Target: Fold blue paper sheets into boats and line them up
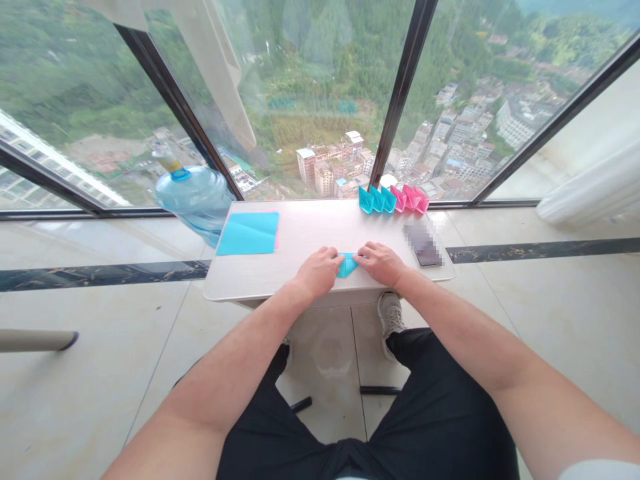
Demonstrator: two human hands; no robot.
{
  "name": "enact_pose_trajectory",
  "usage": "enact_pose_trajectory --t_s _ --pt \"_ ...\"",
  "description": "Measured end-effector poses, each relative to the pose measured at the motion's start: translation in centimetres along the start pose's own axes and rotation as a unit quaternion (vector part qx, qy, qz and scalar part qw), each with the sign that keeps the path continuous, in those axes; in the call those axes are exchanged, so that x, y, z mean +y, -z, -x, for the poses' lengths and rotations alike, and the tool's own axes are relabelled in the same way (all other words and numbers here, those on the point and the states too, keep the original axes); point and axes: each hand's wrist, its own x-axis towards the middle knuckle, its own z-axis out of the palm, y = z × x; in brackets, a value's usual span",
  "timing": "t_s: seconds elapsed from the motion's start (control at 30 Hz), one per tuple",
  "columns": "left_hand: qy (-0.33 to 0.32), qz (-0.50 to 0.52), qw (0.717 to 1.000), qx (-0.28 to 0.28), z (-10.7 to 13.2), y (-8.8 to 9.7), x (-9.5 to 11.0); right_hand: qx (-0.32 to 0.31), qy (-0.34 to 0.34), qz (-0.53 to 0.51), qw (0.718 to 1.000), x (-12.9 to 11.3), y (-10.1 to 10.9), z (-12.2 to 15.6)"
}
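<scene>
A small folded piece of blue paper [347,265] lies near the front edge of a pale small table [300,240]. My left hand [318,270] presses on its left side with fingers curled down. My right hand [382,263] presses on its right side, fingers bent onto the paper. Most of the paper is hidden under both hands.
A stack of blue paper sheets [249,234] with a pink one beneath lies at the table's left. Folded blue paper pieces [377,199] and pink paper pieces [411,198] stand in a row at the back. A phone [423,243] lies at the right. A water jug [193,195] stands by the window.
</scene>
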Motion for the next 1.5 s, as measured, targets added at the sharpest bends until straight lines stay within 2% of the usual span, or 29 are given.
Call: enact_pose_trajectory --t_s 0.23,0.43,0.57,0.7,0.83,1.03,1.13,1.27,1.5 --pt "0.019 -0.009 1.0 -0.014 0.0 0.4 0.6 -0.044 -0.026 0.001 0.999 0.7 1.0 1.6" --pt "0.049 -0.018 0.999 -0.006 0.4 0.4 1.9 -0.079 -0.106 0.03 0.991 -1.8 1.8 0.3" --pt "0.067 -0.023 0.997 0.009 0.0 0.0 2.1 -0.056 -0.126 0.008 0.99 -3.9 1.8 -1.5" --pt "0.1 -0.009 0.995 0.02 -0.4 -0.2 2.1 -0.068 -0.155 -0.025 0.985 -5.1 1.5 -2.8" --pt "0.106 -0.009 0.994 0.019 -0.4 -0.3 1.8 -0.069 -0.181 -0.032 0.98 -5.4 1.4 -2.6" --pt "0.08 -0.016 0.997 0.01 -0.5 -0.7 1.2 -0.063 -0.213 -0.044 0.974 -5.7 1.4 -2.3" --pt "0.112 -0.02 0.994 0.005 -0.3 -0.5 1.1 -0.061 -0.24 -0.049 0.968 -6.0 1.4 -2.7" --pt "0.197 -0.048 0.979 -0.001 0.6 0.5 0.9 -0.061 -0.258 -0.056 0.963 -6.1 1.6 -2.9" --pt "0.227 -0.067 0.971 -0.022 1.0 1.7 1.5 -0.066 -0.276 -0.074 0.956 -5.6 1.8 -2.4"
